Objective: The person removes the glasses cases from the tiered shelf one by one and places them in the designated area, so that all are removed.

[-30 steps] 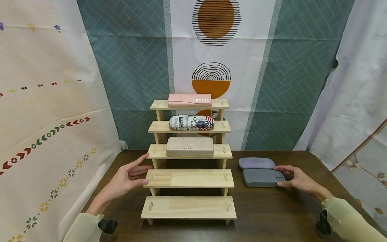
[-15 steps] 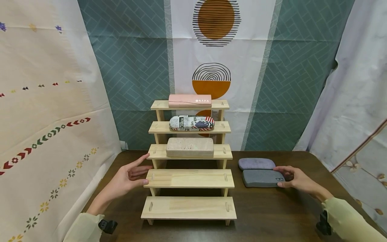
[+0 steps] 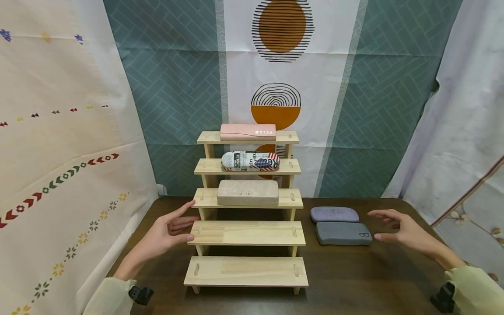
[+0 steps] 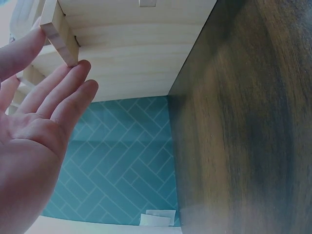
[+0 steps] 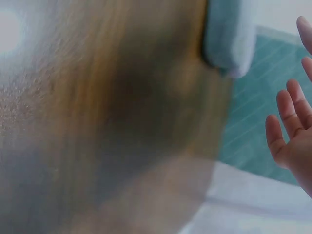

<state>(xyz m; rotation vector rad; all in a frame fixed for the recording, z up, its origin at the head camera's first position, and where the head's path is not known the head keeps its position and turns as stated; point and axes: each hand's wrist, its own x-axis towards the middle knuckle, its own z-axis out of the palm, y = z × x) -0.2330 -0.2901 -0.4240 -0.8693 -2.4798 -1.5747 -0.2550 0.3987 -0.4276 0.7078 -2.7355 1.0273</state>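
Two glasses cases lie flat on the counter [image 3: 346,284] at the right of the head frame, just beside the stepped wooden rack [image 3: 246,271]: a grey case [image 3: 343,233] in front and a purple case [image 3: 334,214] directly behind it, their edges seeming to meet. Lying parallel to the shelves, they are probably placed so for easy reach. Right of them, the right hand [image 3: 407,234] holds nothing; its grip is spread, thumb and index finger parted toward the grey case's end with a small gap between, a spacing that would suit the case's short side. At the rack's left, mid-frame, the left hand [image 3: 161,235] puts its index fingertip to the third shelf's end and its thumb to the fourth's, this grip loose and fairly straight rather than wrapped round the wood, likely to steady the light-looking frame. Above, toward the centre, a cream case [image 3: 247,193], a newsprint-patterned case [image 3: 250,161] and a pink case [image 3: 248,132] sit one per shelf, lengthwise and roughly centred, perhaps for balance and so each shows. Behind, a teal and white cloth [image 3: 173,87] backs the scene up to the top edge.
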